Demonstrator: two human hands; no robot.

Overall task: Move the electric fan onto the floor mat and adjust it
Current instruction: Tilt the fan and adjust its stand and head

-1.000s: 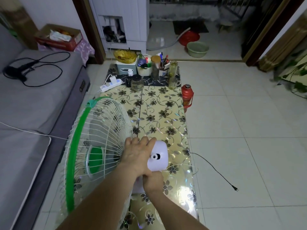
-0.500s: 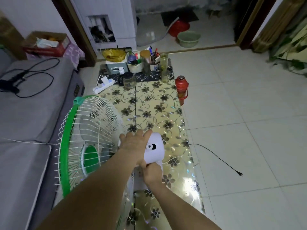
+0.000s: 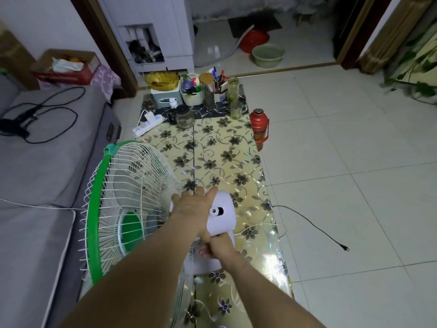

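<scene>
The electric fan (image 3: 132, 197) has a white wire grille with a green rim and a white motor housing (image 3: 224, 223). It stands upright over the near part of the glossy floral floor mat (image 3: 227, 157), grille facing left toward the sofa. My left hand (image 3: 191, 207) lies over the top of the motor housing, fingers wrapped round its front edge. My right hand (image 3: 217, 245) grips the fan's neck just under the housing. My arms hide the base. The fan's black cord (image 3: 307, 221) trails right across the tiles to a loose plug (image 3: 345, 248).
A grey sofa (image 3: 35, 162) runs along the mat's left side, close to the grille. At the mat's far end stand a red thermos (image 3: 259, 129), a white power strip (image 3: 147, 125), a glass jar (image 3: 185, 117) and several baskets and containers. Pale tiled floor (image 3: 354, 162) spreads to the right.
Both hands keep the same hold on the fan. The view has swung slightly, and the fan sits a little farther left in it, with its grille turned somewhat.
</scene>
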